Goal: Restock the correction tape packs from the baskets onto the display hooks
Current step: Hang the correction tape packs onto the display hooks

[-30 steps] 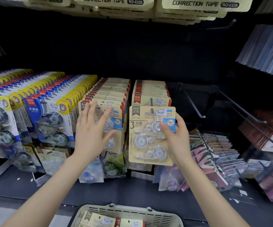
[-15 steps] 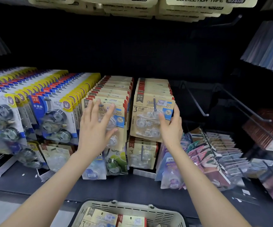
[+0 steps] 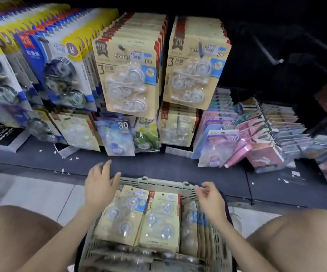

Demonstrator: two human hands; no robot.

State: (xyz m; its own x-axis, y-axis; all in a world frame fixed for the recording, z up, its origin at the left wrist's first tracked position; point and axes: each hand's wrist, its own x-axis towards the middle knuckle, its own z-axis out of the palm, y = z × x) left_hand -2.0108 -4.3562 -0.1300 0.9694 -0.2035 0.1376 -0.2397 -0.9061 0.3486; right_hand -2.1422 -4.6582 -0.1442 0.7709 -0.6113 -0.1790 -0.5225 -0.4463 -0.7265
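— Basket (image 3: 158, 183) location? It is logged at lower centre of the frame, in front of the dark shelf (image 3: 178, 169).
— Contents are noted: correction tape packs (image 3: 123, 214) are laid inside, two beige ones side by side on top, more stood on edge at the right.
— Left hand (image 3: 99, 185)?
— Fingers are spread and nearly straight; nothing is held. It is placed over the basket's far left corner.
— Right hand (image 3: 210, 199)?
— Fingers are loosely curled above the far right rim; nothing is seen gripped.
— Hooks?
— Two full rows of hung packs (image 3: 195, 67) are recorded at upper centre; a bare hook (image 3: 268, 52) is seen at upper right.
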